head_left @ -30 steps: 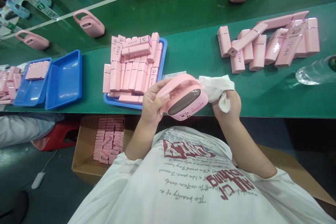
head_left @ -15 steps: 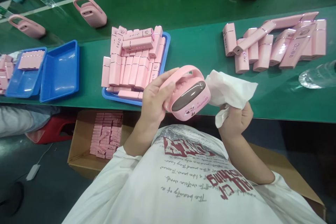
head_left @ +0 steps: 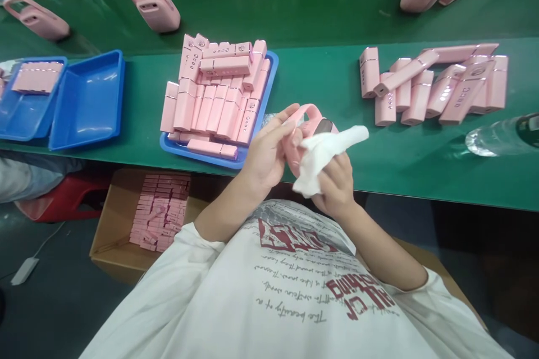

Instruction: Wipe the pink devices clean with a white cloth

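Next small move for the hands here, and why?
I'd probably draw the white cloth across the dark panel of the pink device. The left hand grips the device, the right hand has the cloth bunched over its front, and part of the panel shows uncovered above the cloth.

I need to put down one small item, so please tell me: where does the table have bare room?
Widest: the table between the full tray and the loose bars, beyond the cloth. Narrower: the gap between the full tray and the empty tray. Crowded: the full tray itself, and the loose bars close to the bottle.
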### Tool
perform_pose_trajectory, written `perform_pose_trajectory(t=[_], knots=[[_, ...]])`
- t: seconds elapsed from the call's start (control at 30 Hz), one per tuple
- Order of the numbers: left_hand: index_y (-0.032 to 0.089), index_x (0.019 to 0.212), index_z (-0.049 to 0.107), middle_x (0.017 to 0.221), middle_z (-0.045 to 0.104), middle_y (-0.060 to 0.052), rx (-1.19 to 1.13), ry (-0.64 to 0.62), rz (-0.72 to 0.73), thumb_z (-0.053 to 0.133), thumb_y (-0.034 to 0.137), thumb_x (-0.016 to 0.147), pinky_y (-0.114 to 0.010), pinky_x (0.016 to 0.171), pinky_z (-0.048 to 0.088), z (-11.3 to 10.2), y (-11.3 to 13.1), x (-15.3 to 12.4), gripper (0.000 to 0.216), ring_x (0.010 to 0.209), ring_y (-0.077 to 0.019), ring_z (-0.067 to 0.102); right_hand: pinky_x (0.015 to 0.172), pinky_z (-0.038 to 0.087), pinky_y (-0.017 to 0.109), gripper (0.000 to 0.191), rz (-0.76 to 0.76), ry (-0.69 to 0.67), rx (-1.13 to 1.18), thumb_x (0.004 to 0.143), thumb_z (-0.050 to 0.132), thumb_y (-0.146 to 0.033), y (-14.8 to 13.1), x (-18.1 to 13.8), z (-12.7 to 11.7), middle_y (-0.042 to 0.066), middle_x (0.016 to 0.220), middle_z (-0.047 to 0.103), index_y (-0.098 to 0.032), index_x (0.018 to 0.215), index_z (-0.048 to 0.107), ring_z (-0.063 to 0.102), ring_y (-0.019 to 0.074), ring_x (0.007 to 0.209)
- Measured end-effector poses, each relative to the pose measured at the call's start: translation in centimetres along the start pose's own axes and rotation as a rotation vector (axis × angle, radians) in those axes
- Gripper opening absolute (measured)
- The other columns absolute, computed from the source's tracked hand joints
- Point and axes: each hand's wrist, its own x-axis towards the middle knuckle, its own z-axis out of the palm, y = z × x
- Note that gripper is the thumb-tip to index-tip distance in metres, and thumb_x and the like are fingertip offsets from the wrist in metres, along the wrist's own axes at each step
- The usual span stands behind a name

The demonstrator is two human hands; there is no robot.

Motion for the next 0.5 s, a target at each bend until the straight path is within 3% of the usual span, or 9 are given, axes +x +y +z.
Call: perform_pose_trajectory(t=[0.13, 0.2, 0.27, 0.33, 0.4, 0.5], knots=[[0.021, 0.097, 0.066, 0.037, 0.030, 0.009, -0.048, -0.072, 0.029, 0.062, 0.023, 0.078, -0.029, 0.077, 0.053, -0.7, 0.2, -0.2, 0.020, 0.060, -0.0134, 0.062, 0.100, 0.048, 0.049, 0.047, 0.654, 0.124, 0.439, 0.095, 0.034, -0.049, 0.8, 2.1, -0.6, 0.012, 0.124, 0.061, -0.019, 0.127, 0.054, 0.057, 0.0288, 0.117], [0.022, 0.091, 0.068, 0.034, 0.023, 0.009, -0.101, -0.115, 0.062, 0.063, 0.023, 0.073, -0.025, 0.065, 0.051, -0.8, 0.4, -0.4, 0.019, 0.052, -0.0121, 0.056, 0.101, 0.048, 0.048, 0.051, 0.832, 0.098, 0.770, 0.095, 0.030, -0.051, 0.4, 3.6, -1.0, 0.011, 0.125, 0.061, -0.019, 0.127, 0.054, 0.058, 0.0283, 0.116], [0.022, 0.086, 0.069, 0.032, 0.019, 0.009, -0.158, -0.123, 0.073, 0.063, 0.022, 0.071, -0.022, 0.057, 0.048, -0.8, 0.6, -0.6, 0.015, 0.048, -0.0113, 0.052, 0.102, 0.047, 0.049, 0.054, 0.906, 0.086, 1.037, 0.092, 0.034, -0.056, -0.5, 4.7, -1.2, 0.010, 0.122, 0.063, -0.018, 0.122, 0.058, 0.059, 0.0297, 0.115], [0.022, 0.081, 0.068, 0.031, 0.016, 0.009, -0.198, -0.086, 0.058, 0.060, 0.021, 0.074, -0.020, 0.053, 0.045, -0.6, 0.8, -0.7, 0.010, 0.045, -0.0104, 0.050, 0.106, 0.045, 0.049, 0.060, 0.953, 0.167, 1.156, 0.085, 0.042, -0.066, -1.4, 4.9, -1.1, 0.009, 0.122, 0.063, -0.019, 0.118, 0.060, 0.058, 0.0303, 0.117], [0.022, 0.076, 0.067, 0.031, 0.013, 0.008, -0.237, -0.028, 0.054, 0.058, 0.021, 0.078, -0.018, 0.050, 0.044, -0.3, 0.9, -0.7, 0.009, 0.043, -0.0095, 0.048, 0.107, 0.044, 0.046, 0.064, 0.993, 0.300, 1.155, 0.080, 0.047, -0.071, -2.3, 4.3, -0.6, 0.007, 0.124, 0.063, -0.022, 0.119, 0.060, 0.057, 0.0287, 0.119], [0.021, 0.074, 0.066, 0.031, 0.013, 0.008, -0.337, 0.051, 0.038, 0.052, 0.020, 0.085, -0.016, 0.050, 0.044, 0.4, 0.9, -0.3, 0.018, 0.042, -0.0082, 0.048, 0.103, 0.048, 0.043, 0.054, 1.010, 0.437, 0.996, 0.085, 0.046, -0.064, -3.5, 2.4, 0.6, 0.003, 0.125, 0.062, -0.028, 0.125, 0.055, 0.057, 0.0240, 0.120]])
